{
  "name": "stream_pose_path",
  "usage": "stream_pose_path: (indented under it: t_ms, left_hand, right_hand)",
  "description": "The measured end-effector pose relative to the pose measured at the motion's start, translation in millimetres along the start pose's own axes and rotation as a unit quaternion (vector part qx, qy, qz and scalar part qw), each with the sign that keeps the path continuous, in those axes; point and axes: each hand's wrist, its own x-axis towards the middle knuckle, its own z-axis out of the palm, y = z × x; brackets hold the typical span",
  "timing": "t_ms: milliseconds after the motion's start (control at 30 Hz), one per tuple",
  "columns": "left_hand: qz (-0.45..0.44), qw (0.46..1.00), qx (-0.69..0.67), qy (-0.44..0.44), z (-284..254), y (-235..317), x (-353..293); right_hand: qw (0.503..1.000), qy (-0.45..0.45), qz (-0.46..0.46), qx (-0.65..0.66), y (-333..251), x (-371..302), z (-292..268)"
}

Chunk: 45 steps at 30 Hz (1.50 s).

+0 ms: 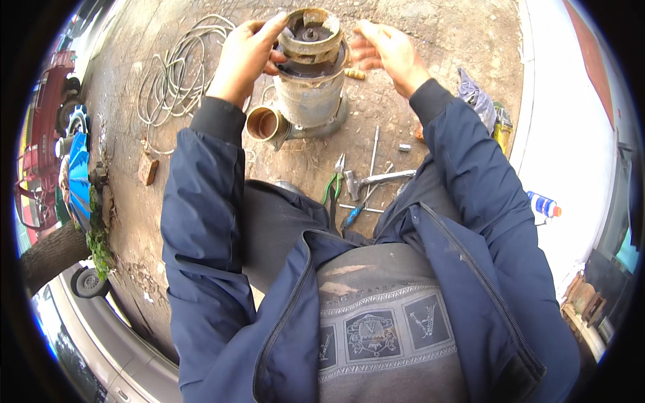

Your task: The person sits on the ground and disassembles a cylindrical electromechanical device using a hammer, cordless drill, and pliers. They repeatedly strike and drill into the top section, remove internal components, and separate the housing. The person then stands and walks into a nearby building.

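Dirt ground (463,33) carries a pump (306,101) at twelve o'clock, seemingly mid-job, its top (312,50) uncovered and not yet closed, left hand (252,54) curled onto that top, right hand (390,54) loosely open and visibly empty at one o'clock, pliers (333,180) at six o'clock from the pump.

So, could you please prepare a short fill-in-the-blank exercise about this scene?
1. The hand whose fingers do not overlap the metal cylinder is the ____ one.
2. The coiled cable lies on the cylinder's ____ side in the picture.
3. The pliers have ____ handles.

Missing words: right; left; green.
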Motion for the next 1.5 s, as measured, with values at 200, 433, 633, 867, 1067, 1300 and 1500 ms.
stream_pose_path:
  t_ms: [200,433,633,867,1067,1300,1500]
  left_hand:
    - [-0.156,0.977,-0.074,-0.128,2.7,9.1,9.4]
    - [-0.121,0.966,-0.203,-0.108,19.1,12.7,-1.8]
    - [-0.098,0.973,-0.207,-0.037,26.1,0.5,-13.8]
    - [-0.088,0.984,-0.154,-0.004,-3.4,-23.8,-31.4]
    - [-0.057,0.989,-0.139,0.017,-13.0,-42.4,-24.4]
    - [-0.002,0.989,-0.147,0.009,-20.3,-62.7,-12.2]
    - [0.074,0.983,-0.166,0.034,-18.0,-69.6,-3.5]
  right_hand:
    - [0.997,-0.006,0.06,0.058,-21.9,21.1,20.1]
    - [0.989,-0.113,0.093,0.006,-38.1,40.7,26.8]
    - [0.998,-0.015,0.037,-0.045,-46.4,24.4,61.8]
    - [0.992,-0.019,-0.014,-0.123,-75.5,-17.4,86.6]
    - [0.994,-0.016,-0.004,-0.112,-81.7,-24.3,100.2]
    - [0.999,0.011,-0.028,-0.015,-68.7,-31.9,111.9]
    - [0.998,-0.002,-0.04,-0.044,-64.1,-25.4,108.8]
